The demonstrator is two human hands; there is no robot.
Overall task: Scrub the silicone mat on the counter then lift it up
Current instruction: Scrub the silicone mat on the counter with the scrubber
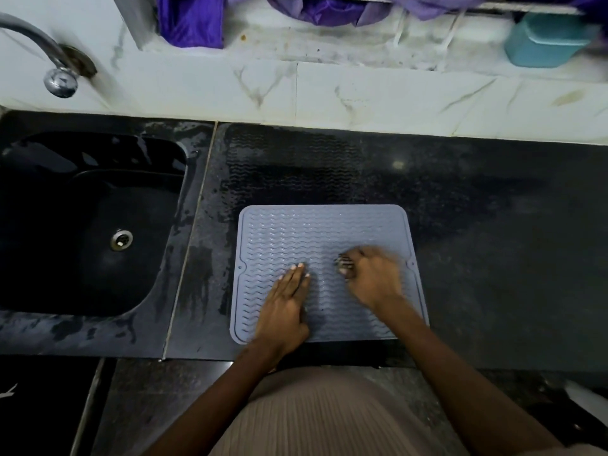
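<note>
A grey-blue silicone mat [296, 232] with wavy ridges lies flat on the black counter [493, 225], near its front edge. My left hand [284, 307] rests flat on the mat's lower left part, fingers together and pressed down. My right hand [371, 278] is blurred on the mat's right half, closed around a small metallic scrubber [344, 263] that touches the ridges. Most of the scrubber is hidden inside the hand.
A black sink [82, 225] with a drain sits to the left, below a chrome tap [56, 70]. A wet wavy print [289, 166] marks the counter behind the mat. A teal container [546, 41] and purple cloths [190, 18] sit on the tiled ledge.
</note>
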